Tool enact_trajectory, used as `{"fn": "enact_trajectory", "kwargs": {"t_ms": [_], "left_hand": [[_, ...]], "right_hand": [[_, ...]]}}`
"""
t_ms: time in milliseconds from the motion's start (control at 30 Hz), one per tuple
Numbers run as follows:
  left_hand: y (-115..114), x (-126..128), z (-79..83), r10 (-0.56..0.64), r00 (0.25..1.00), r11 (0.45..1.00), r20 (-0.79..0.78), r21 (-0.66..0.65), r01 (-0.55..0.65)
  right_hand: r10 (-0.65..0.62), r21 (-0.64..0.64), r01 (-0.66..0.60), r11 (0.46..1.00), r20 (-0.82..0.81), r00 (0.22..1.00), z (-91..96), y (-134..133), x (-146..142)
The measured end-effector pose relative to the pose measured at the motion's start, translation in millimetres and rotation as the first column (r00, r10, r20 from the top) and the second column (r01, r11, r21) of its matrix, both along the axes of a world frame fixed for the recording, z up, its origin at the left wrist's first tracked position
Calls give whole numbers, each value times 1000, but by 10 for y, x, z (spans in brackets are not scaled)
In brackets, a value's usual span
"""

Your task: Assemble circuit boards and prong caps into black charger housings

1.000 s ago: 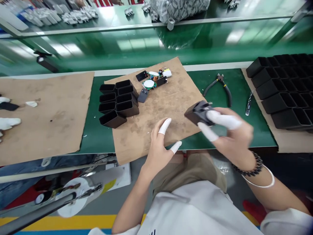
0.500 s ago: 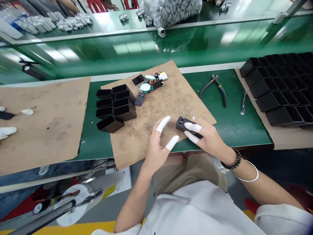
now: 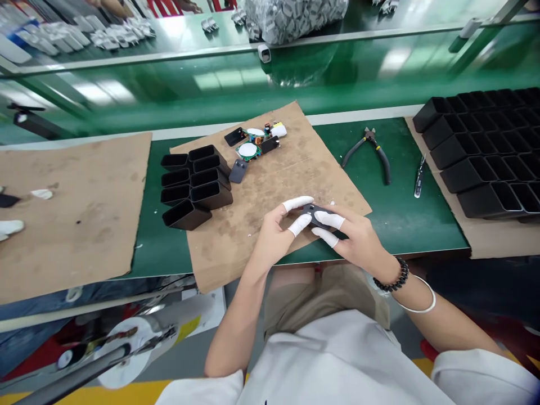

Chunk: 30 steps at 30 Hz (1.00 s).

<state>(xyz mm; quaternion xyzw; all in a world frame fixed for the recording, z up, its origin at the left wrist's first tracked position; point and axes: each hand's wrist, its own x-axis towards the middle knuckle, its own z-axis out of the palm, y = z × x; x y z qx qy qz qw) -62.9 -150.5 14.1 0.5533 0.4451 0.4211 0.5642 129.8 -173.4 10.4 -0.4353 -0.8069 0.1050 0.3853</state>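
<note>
black housing: while both hands hold it, the black housing lies at the near right of the middle cardboard sheet, partly covered by fingers; any contact with the sheet cannot be determined.
left hand: the left hand grips the left end of the housing between thumb and forefinger, both tips in white covers.
right hand: the right hand grips the right part of the housing, white-covered fingertips on it; a dark beaded bracelet and a white bangle are on the wrist.
loose parts: circuit boards with round white tops lie at the far part of the middle sheet; a small dark plate lies just nearer.
left sleeves: a cluster of open-topped black sleeves stands on the left side of this sheet, overlapping the green surface.
tools: pliers lie on the surface to the right, handles spread towards the near side; a slim silver tool lies farther right.
right stock: rows of black tubes stand on the right cardboard sheet.
</note>
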Motion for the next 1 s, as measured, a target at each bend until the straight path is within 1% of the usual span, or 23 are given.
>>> {"fn": "enact_trajectory", "kwargs": {"t_ms": [67,133,167,233,300,367,400,433,467,500,533,567,600,633,667,700,733,767,800,833,867,900,1000], "left_hand": [[-23,-16,0,17,1000,1000,-14,14,-17],[-85,-57,0,86,996,995,-35,50,-85],[-130,-87,-2,139,989,988,-53,77,-135],[-236,-150,-10,254,962,960,-105,147,-238],[-341,-180,-24,325,929,934,-174,210,-287],[-418,-146,-42,315,917,934,-244,252,-254],[-438,-103,-52,290,917,939,-274,268,-217],[-446,-48,-61,259,919,943,-297,282,-175],[-441,15,-70,236,923,943,-305,302,-141],[-428,80,-77,227,928,936,-294,330,-125],[-411,142,-81,233,935,926,-266,355,-130],[-392,195,-79,251,941,913,-225,377,-154],[-377,238,-70,275,944,901,-180,392,-188],[-368,268,-54,302,943,888,-138,400,-226],[-366,287,-29,326,939,879,-107,400,-259],[-371,296,3,342,936,873,-86,396,-283],[-384,299,42,355,932,868,-71,395,-301],[-402,299,85,366,929,862,-57,397,-315],[-425,300,130,371,928,858,-41,398,-325],[-450,302,175,370,929,856,-22,398,-332],[-475,307,216,365,931,856,-2,395,-334],[-500,314,252,355,935,859,17,388,-334],[-556,327,314,324,942,876,86,348,-333]], "right_hand": [[-10,-5,10,1000,75,997,61,44,5],[-15,18,13,1000,101,995,123,79,22],[-41,46,38,998,88,995,143,90,31],[-132,106,127,986,48,990,141,97,35],[-211,98,205,974,59,976,91,97,18],[-225,-11,227,974,89,970,31,104,-10],[-226,-90,230,969,53,973,11,111,-25],[-235,-188,223,957,-42,971,2,119,-39],[-248,-307,183,934,-189,950,5,125,-53],[-277,-437,99,894,-367,888,20,126,-65],[-326,-559,-38,828,-535,780,45,119,-77],[-397,-645,-208,735,-659,639,77,102,-86],[-479,-679,-383,626,-722,499,116,77,-94],[-558,-671,-533,516,-735,386,157,44,-99],[-623,-640,-642,421,-719,308,198,8,-100],[-666,-605,-715,350,-698,263,234,-28,-100],[-689,-576,-761,298,-682,246,261,-62,-97],[-696,-560,-786,261,-674,249,276,-89,-95],[-692,-558,-794,241,-672,263,277,-106,-93],[-684,-570,-785,243,-674,278,262,-114,-93],[-676,-591,-761,267,-678,289,235,-111,-94],[-666,-613,-726,311,-686,294,199,-100,-97],[-598,-632,-611,476,-742,303,105,-45,-91]]}}
